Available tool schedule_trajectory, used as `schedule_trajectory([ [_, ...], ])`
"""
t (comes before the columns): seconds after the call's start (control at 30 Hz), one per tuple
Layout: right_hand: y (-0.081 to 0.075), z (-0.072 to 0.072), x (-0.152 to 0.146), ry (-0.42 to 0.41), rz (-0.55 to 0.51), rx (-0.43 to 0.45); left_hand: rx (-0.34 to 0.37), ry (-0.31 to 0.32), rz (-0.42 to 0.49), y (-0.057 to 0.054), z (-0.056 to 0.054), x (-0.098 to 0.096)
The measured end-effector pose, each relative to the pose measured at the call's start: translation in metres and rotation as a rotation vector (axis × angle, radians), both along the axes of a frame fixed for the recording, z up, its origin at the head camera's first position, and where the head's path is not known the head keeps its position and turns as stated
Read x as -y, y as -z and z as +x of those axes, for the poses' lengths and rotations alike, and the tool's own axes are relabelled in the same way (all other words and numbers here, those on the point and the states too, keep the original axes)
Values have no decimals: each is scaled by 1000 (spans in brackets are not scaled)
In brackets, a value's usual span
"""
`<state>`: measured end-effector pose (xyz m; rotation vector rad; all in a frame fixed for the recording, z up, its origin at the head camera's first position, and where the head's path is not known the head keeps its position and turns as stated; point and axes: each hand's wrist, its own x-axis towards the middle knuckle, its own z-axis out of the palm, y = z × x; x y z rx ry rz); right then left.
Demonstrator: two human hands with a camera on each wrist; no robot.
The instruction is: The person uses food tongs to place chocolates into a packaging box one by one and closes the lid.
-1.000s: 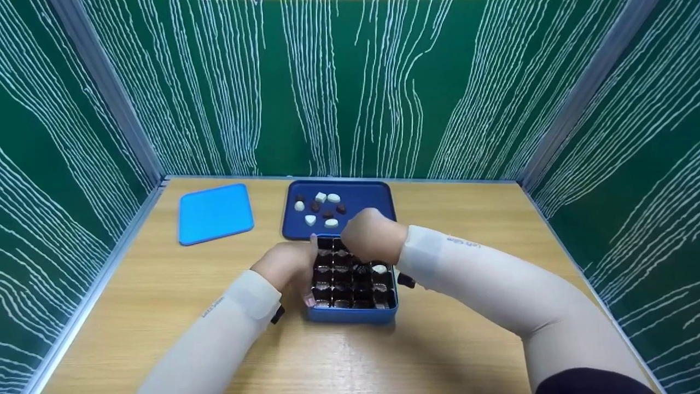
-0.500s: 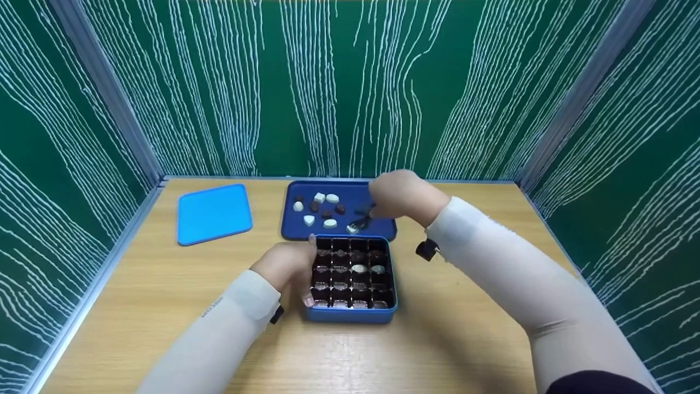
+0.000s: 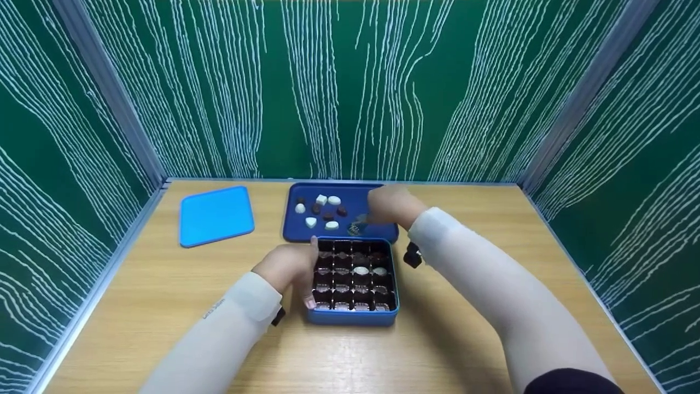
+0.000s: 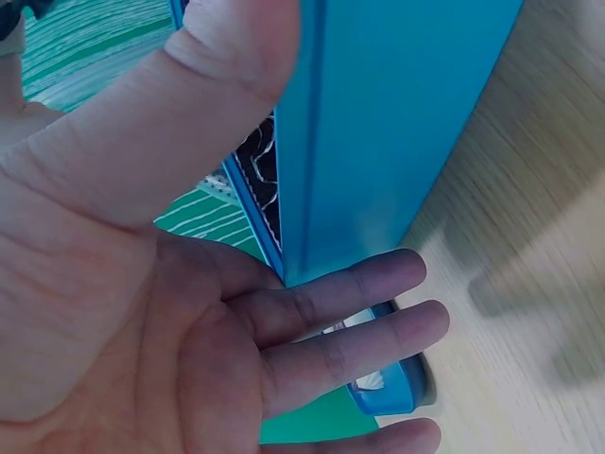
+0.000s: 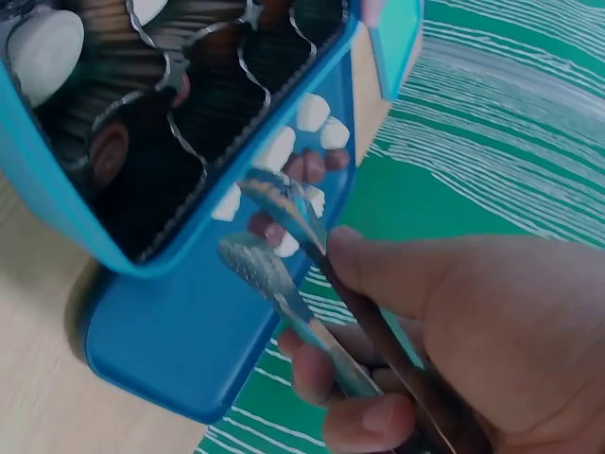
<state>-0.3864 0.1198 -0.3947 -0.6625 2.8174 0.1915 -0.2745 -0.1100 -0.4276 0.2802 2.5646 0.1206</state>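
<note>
A blue box (image 3: 353,318) with a dark divided insert stands on the table; white chocolates (image 3: 361,270) and darker ones sit in some compartments. My left hand (image 3: 289,268) spans its left side, thumb at the near corner, fingers reaching toward the far one; in the left wrist view those fingers look straight. Over the right part of the dark blue tray (image 3: 311,237), my right hand (image 3: 395,203) grips metal tongs (image 5: 326,355). The tongs' tips are apart; whether a piece sits at them is unclear. White chocolates (image 5: 314,112) and brown ones lie on the tray beyond.
A light blue lid (image 3: 216,216) lies flat on the table to the left of the tray. The tray sits directly behind the box, close to its far edge. Green panels with white wavy lines (image 3: 350,98) enclose the table's back and sides.
My right hand has gone from above the box to over the tray's right side, then dipped slightly. A white piece seen by the tongs' tips half a second ago is now indistinct. My left hand stays put.
</note>
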Motion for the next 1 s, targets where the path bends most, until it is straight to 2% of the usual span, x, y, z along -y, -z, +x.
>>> schedule_trajectory([
  [0.23, 13, 5, 10, -11, -71, -79, -13, 12, -1, 1, 2, 0],
  [0.53, 16, 6, 11, -6, -89, -95, 11, -10, 20, 0, -1, 1],
  [0.67, 8, 7, 6, 24, -71, -78, 16, -10, 8, -1, 0, 0],
  [0.77, -4, 9, 2, 47, -28, -75, 12, 2, -2, -1, -1, -1],
  [1.0, -33, 24, -5, 49, 28, -153, 24, 2, 7, 0, 0, 1],
])
